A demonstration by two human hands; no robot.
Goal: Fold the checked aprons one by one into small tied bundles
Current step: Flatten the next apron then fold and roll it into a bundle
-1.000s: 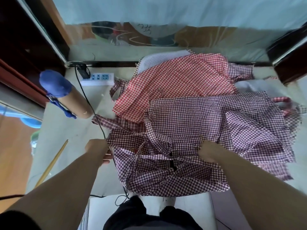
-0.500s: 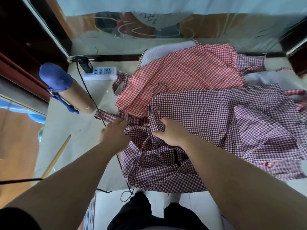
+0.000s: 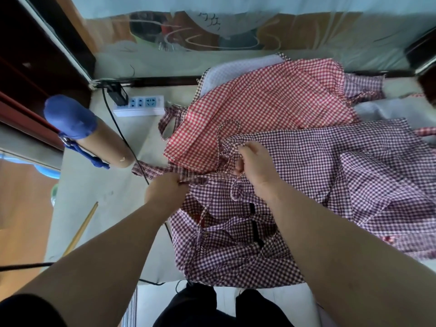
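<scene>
Gripping a purple checked apron point(image 3: 330, 166) with both hands, a person works at a pale bench point(image 3: 94, 190). The left hand point(image 3: 165, 193) is clenched around a narrow strap point(image 3: 200, 179) at the apron's edge. The right hand point(image 3: 253, 167), just beside it and slightly farther from the body, has its fingers curled into bunched cloth at the apron's top. The strap runs between the two hands. The apron lies rumpled under both forearms, spreads away to the right of the right hand, and hangs a little over the bench's near edge.

Just beyond both hands, a red checked apron point(image 3: 271, 102) lies flat, its near corner tucked under the purple one. Left of the left hand, a cardboard tube point(image 3: 103, 147) lies on the bench with a blue cover point(image 3: 69, 120) over its far end. A white power strip point(image 3: 141, 105) sits farther off beyond the left hand, and a black cable point(image 3: 122, 135) runs from it toward that hand. A wooden stick point(image 3: 80, 230) lies left of the left forearm.
</scene>
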